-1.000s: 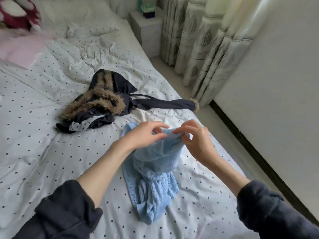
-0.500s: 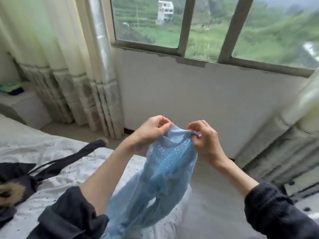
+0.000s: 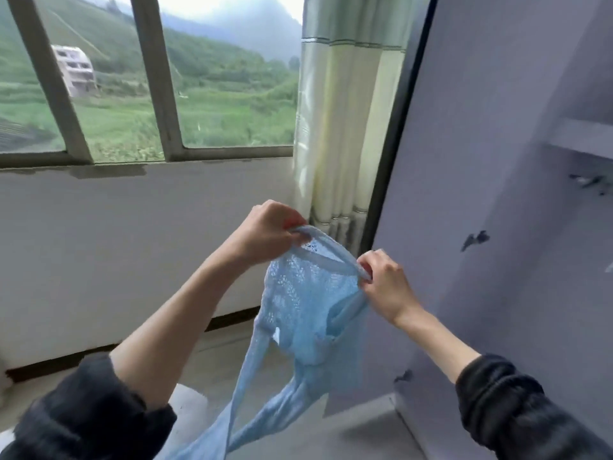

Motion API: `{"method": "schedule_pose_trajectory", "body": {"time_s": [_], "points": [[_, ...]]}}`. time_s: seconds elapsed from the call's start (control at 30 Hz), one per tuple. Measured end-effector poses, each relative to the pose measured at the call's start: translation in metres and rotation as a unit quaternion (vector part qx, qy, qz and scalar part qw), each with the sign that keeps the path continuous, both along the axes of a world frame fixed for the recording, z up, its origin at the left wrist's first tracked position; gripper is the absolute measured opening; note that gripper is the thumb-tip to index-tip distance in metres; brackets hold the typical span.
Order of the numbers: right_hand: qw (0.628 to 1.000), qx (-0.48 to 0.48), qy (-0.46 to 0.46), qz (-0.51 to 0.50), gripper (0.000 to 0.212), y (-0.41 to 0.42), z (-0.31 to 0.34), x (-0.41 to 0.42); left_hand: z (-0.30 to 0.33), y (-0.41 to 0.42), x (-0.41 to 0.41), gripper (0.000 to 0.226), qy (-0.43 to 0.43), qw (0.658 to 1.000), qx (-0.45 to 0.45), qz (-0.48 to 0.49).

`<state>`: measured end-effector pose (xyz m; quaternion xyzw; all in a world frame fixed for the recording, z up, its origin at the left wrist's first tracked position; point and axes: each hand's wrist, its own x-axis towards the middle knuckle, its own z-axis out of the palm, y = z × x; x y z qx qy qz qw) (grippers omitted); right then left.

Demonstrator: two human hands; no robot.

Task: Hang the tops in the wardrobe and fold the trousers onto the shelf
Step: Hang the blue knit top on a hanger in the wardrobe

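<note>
No brand, label or legible writing can be made out on anything in view. A light blue knitted top (image 3: 298,303) is held up in the air between both hands, in front of the wall below the window (image 3: 149,78) and just left of the wardrobe (image 3: 497,194). Its fabric is a thin, open lace-like knit with small eyelet patterns, edged at the neckline by a plain rolled band. The band is pinched at its upper left by the curled fingers of the left hand (image 3: 265,232), and at its right by the thumb and curled fingers of the right hand (image 3: 384,283), so that the neckline is stretched between them. The body and long narrow sleeves are seen hanging limp toward the floor (image 3: 348,436), which looks smooth and grey. Dark, soft sleeves are worn pushed back on both forearms. The wardrobe is shown as a flat, matt lilac panel with chipped spots and a dark edge strip. A pale pleated curtain (image 3: 338,111) with a printed lower border is hung between window and wardrobe.
</note>
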<state>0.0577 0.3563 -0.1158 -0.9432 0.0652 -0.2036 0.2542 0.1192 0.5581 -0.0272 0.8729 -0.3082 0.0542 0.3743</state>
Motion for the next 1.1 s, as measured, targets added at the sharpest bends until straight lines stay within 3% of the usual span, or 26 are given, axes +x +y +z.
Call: {"method": "schedule_pose_trajectory", "body": {"time_s": [0.17,0.33,0.53,0.7,0.87,1.0,1.1], "points": [[0.993,0.053,0.057,-0.089,0.012,-0.086,0.011,-0.047,0.007,-0.089,-0.033,0.009,-0.01,0.998,-0.053,-0.037],[0.984,0.081,0.098,-0.124,0.035,-0.147,0.001,-0.091,0.016,-0.155,-0.051,0.019,-0.01,0.992,-0.119,-0.05],[0.963,0.073,0.164,-0.202,0.031,-0.225,-0.025,-0.129,0.011,-0.22,-0.039,0.013,0.001,0.989,-0.128,-0.069],[0.938,0.12,0.192,-0.264,0.02,-0.297,-0.025,-0.163,-0.019,-0.275,-0.024,0.018,-0.043,0.995,-0.055,-0.078],[0.909,0.143,0.19,-0.341,0.007,-0.352,-0.029,-0.181,-0.07,-0.332,0.001,0.017,0.01,0.993,0.001,-0.115],[0.873,0.126,0.142,-0.449,0.017,-0.378,-0.04,-0.184,-0.1,-0.377,0.014,0.013,0.044,0.982,0.076,-0.167],[0.863,0.143,0.13,-0.466,0.023,-0.393,-0.044,-0.19,-0.117,-0.408,0.024,0.011,0.055,0.968,0.145,-0.198]]}}
